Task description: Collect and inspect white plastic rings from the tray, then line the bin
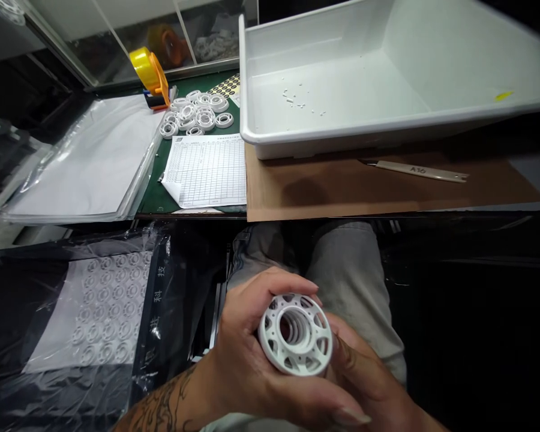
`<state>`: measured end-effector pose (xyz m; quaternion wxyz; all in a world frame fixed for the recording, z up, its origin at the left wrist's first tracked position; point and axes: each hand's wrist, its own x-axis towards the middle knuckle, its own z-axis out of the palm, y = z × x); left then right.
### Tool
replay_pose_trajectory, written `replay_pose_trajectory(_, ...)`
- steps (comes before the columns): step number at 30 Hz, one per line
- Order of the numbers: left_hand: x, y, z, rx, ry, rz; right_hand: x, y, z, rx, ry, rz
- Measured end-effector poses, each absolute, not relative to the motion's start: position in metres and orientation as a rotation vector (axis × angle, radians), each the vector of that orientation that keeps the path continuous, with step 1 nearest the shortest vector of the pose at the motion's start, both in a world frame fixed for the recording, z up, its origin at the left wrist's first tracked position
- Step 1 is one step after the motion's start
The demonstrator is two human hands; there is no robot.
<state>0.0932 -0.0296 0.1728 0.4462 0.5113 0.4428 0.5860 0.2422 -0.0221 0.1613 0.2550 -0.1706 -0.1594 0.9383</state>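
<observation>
Several white spoked rings (303, 350) form a stack above your lap in the head view. Your left hand (245, 339) curls thumb and fingers around it; your right hand (364, 369) rests against its right side, though I cannot tell whether that one grips. On the black crate (150, 312) at your left, white characters include 科技. The knife (418, 171) on the cardboard (315, 195) bears handwriting starting with "A"; the rest is unclear. Your gridded form (209, 171) has print too small to read, beside the white tub (351, 129).
</observation>
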Motion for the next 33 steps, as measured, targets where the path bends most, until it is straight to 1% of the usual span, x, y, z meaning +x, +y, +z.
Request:
replay_pose_trajectory(3,0.092,-0.030,0.173,1.114,1.052,1.483,0.240,-0.022,0.156,-0.486,-0.510,2.555)
replay_pose_trajectory(5,0.089,-0.031,0.171,0.968,0.976,1.453,0.244,-0.020,0.150,-0.646,-0.701,2.481)
replay_pose_trajectory(6,0.087,-0.032,0.169,0.875,0.921,1.423,0.248,-0.018,0.148,-0.786,-0.862,2.343)
replay_pose_trajectory(7,0.084,-0.032,0.167,0.785,0.875,1.369,0.254,-0.015,0.147,-0.927,-1.065,2.104)
replay_pose_trajectory(9,0.079,-0.031,0.163,0.656,0.822,1.189,0.268,-0.006,0.149,-1.053,-1.498,1.438)
replay_pose_trajectory(10,0.077,-0.030,0.162,0.610,0.810,1.077,0.275,-0.001,0.152,-0.988,-1.700,1.150)
replay_pose_trajectory(11,0.076,-0.028,0.161,0.579,0.800,0.967,0.282,0.003,0.156,-0.877,-1.883,0.980)
replay_pose_trajectory(12,0.077,-0.025,0.161,0.557,0.783,0.878,0.287,0.008,0.160,-0.750,-2.028,0.920)
replay_pose_trajectory(13,0.079,-0.022,0.162,0.549,0.774,0.815,0.290,0.011,0.164,-0.661,-2.128,0.982)
replay_pose_trajectory(15,0.085,-0.016,0.166,0.597,0.793,0.787,0.293,0.015,0.169,-0.596,-2.114,1.238)
replay_pose_trajectory(17,0.092,-0.013,0.171,0.666,0.840,0.808,0.293,0.015,0.167,-0.645,-1.825,1.504)
replay_pose_trajectory(19,0.094,-0.012,0.176,0.699,0.855,0.828,0.292,0.014,0.160,-0.676,-1.446,1.637)
replay_pose_trajectory(21,0.093,-0.015,0.178,0.716,0.858,0.843,0.290,0.013,0.154,-0.687,-1.144,1.681)
replay_pose_trajectory(24,0.088,-0.023,0.175,0.704,0.824,0.856,0.286,0.013,0.152,-0.725,-1.014,1.708)
replay_pose_trajectory(30,0.083,-0.029,0.159,0.509,0.419,0.888,0.287,0.006,0.167,-0.719,-1.240,1.627)
replay_pose_trajectory(33,0.084,-0.030,0.158,0.450,0.355,0.888,0.287,0.004,0.173,-0.793,-1.319,1.610)
